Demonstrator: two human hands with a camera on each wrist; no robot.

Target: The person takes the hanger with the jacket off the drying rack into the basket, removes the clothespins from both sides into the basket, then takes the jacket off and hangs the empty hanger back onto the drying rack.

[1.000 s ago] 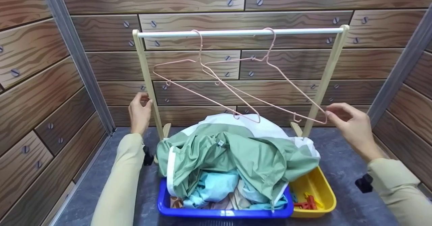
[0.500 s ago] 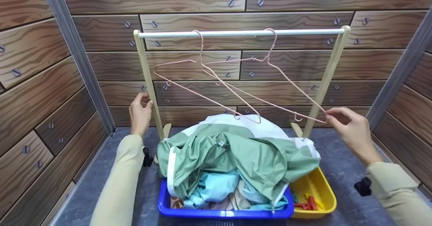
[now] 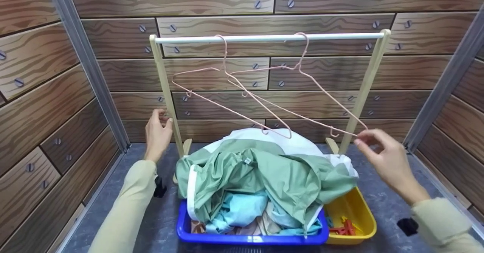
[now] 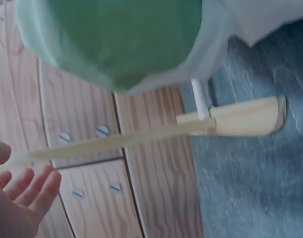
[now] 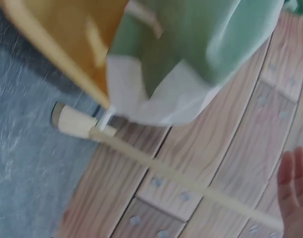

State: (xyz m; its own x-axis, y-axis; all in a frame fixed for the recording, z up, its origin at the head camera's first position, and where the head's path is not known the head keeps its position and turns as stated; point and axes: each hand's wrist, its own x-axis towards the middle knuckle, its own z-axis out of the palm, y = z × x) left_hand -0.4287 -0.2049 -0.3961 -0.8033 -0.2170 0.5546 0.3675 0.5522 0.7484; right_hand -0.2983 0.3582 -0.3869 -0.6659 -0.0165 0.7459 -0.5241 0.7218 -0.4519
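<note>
Two pink wire hangers hang from the white rail (image 3: 261,38) of a clothes rack. My left hand (image 3: 157,135) is beside the rack's left post (image 3: 166,90), fingers loosely bent and holding nothing. In the left wrist view, that hand (image 4: 22,198) has thumb and fingers apart near the post. My right hand (image 3: 387,162) overlaps the lower right corner of the right hanger (image 3: 325,90). In the right wrist view, the fingers (image 5: 287,181) look extended, with no hanger seen in them. The left hanger (image 3: 234,113) hangs untouched. Below lies a heaped green and white garment (image 3: 280,173).
A blue basket (image 3: 249,239) holds the garment and light blue cloth (image 3: 242,207). Beside it, a yellow tub (image 3: 368,219) contains red clothespins (image 3: 344,228). Wood-patterned walls (image 3: 45,109) with metal corner strips enclose the dark grey floor (image 3: 397,222).
My right hand has let go of the right hanger's corner and shifted left and slightly down. The left hand has lowered a little. Both hangers stay on the rail.
</note>
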